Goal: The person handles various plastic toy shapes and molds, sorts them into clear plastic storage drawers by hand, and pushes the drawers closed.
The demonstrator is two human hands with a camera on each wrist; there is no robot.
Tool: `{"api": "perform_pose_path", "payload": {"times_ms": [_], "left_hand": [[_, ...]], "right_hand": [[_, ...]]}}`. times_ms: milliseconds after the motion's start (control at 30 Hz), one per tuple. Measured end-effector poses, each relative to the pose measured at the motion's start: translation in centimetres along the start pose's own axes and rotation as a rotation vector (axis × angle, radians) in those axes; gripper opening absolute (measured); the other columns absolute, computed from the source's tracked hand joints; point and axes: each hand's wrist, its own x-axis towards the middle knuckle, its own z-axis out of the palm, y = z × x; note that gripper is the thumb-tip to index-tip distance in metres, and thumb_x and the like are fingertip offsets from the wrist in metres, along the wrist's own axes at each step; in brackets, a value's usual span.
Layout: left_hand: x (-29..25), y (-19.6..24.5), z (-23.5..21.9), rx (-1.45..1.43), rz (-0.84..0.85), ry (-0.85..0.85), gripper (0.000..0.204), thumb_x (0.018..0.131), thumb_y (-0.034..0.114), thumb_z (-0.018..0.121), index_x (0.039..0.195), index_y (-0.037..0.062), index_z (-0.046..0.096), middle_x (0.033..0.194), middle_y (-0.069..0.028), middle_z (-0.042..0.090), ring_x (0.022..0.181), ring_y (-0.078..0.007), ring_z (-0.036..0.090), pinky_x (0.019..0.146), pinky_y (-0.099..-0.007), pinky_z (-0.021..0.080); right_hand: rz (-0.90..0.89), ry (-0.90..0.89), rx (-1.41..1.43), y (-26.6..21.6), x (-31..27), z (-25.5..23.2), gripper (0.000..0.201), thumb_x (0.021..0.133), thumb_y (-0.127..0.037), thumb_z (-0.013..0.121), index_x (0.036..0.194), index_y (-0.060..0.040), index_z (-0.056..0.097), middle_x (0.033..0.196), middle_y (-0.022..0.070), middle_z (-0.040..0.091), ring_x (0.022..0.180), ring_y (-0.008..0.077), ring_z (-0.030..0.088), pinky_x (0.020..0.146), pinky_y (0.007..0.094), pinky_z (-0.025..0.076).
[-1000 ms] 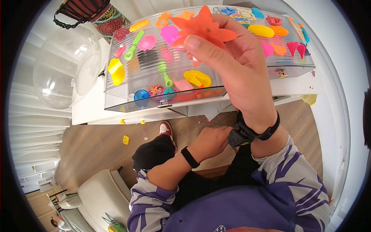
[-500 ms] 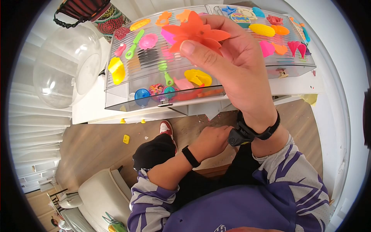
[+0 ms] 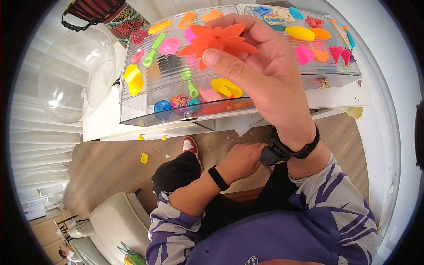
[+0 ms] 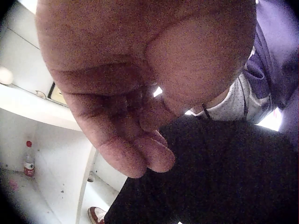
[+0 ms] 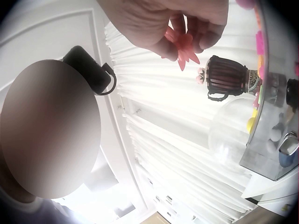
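My right hand (image 3: pixel 274 75) is raised over the clear ribbed case (image 3: pixel 152 95), pinching an orange-red flower-shaped piece (image 3: pixel 216 40) between thumb and fingers. The piece has layered, pointed petals, and its edge faces the head camera. In the right wrist view its petal tips (image 5: pixel 187 51) poke out below the fingers. Low in front of my body, my left hand (image 3: pixel 243 161) hangs loosely curled with nothing in it. Its fingers (image 4: pixel 121 156) show relaxed above a dark trouser leg in the left wrist view.
Colourful toy pieces lie on the case, among them a yellow corn (image 3: pixel 300 33), a green-handled tool (image 3: pixel 154 49) and a pink scalloped dish (image 3: pixel 169 46). A clear dome (image 3: pixel 75 75) stands left of it, near a drum (image 3: pixel 95 9). A yellow piece (image 3: pixel 144 158) lies on the floor.
The flower-shaped piece has tilted in my right hand, from showing its face to lying nearly edge-on, and has moved slightly down and left. My left hand has stayed where it was.
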Motion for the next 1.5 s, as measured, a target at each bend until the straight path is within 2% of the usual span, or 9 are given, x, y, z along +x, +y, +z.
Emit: {"api": "perform_pose_path", "payload": {"times_ms": [267,533,967,1367,1433,1500], "left_hand": [[0.0,-0.1,0.1,0.001,0.01,0.005,0.028,0.098,0.011,0.072,0.125,0.0062,0.068,0.106,-0.0144,0.078,0.092,-0.0401,0.079,0.075,-0.0515,0.063],[0.0,0.0,0.1,0.007,-0.008,-0.01,0.029,0.097,0.01,0.072,0.126,0.0059,0.069,0.107,-0.0151,0.079,0.093,-0.0403,0.079,0.075,-0.0515,0.064],[-0.1,-0.4,0.6,0.005,-0.02,-0.015,0.037,0.097,0.011,0.073,0.133,0.0044,0.071,0.111,-0.0169,0.081,0.096,-0.0408,0.08,0.079,-0.0519,0.065],[-0.1,-0.3,0.5,-0.005,-0.016,0.003,0.035,0.098,0.012,0.073,0.131,0.0043,0.072,0.108,-0.0183,0.081,0.093,-0.0419,0.08,0.078,-0.0526,0.064],[-0.1,-0.4,0.6,-0.005,-0.017,0.0,0.035,0.098,0.012,0.073,0.132,0.0043,0.072,0.107,-0.0185,0.081,0.092,-0.0421,0.08,0.078,-0.0527,0.064],[-0.2,-0.4,0.6,-0.005,-0.018,-0.002,0.036,0.098,0.012,0.072,0.132,0.0044,0.072,0.107,-0.0186,0.081,0.092,-0.0423,0.08,0.078,-0.0527,0.064]], "right_hand": [[0.04,-0.025,-0.08,-0.4,-0.1,-0.2,0.04,0.106,-0.006,0.087,0.14,0.0023,0.068,0.128,0.0101,0.075,0.108,0.0099,0.073,0.085,0.0248,0.06],[-0.014,-0.023,-0.088,0.1,-0.1,0.0,0.04,0.104,-0.004,0.088,0.139,0.0019,0.069,0.128,0.0088,0.076,0.113,0.0114,0.073,0.096,0.0276,0.062],[-0.003,-0.04,-0.06,0.3,-0.3,0.2,0.039,0.106,-0.004,0.087,0.139,0.0024,0.068,0.129,0.0075,0.075,0.115,0.01,0.074,0.094,0.0258,0.062],[0.008,-0.071,-0.087,0.6,-0.3,0.0,0.041,0.103,-0.005,0.089,0.138,0.0019,0.069,0.128,0.0062,0.076,0.117,0.0125,0.076,0.096,0.0286,0.064],[0.026,-0.145,-0.173,0.4,-0.3,-0.3,0.042,0.108,-0.002,0.083,0.147,0.0019,0.066,0.135,0.0108,0.072,0.125,0.0155,0.072,0.106,0.0324,0.063],[0.047,-0.148,-0.178,0.1,-0.4,-0.3,0.043,0.108,-0.002,0.082,0.147,0.0019,0.066,0.136,0.0105,0.072,0.125,0.0153,0.072,0.104,0.0322,0.064]]}}
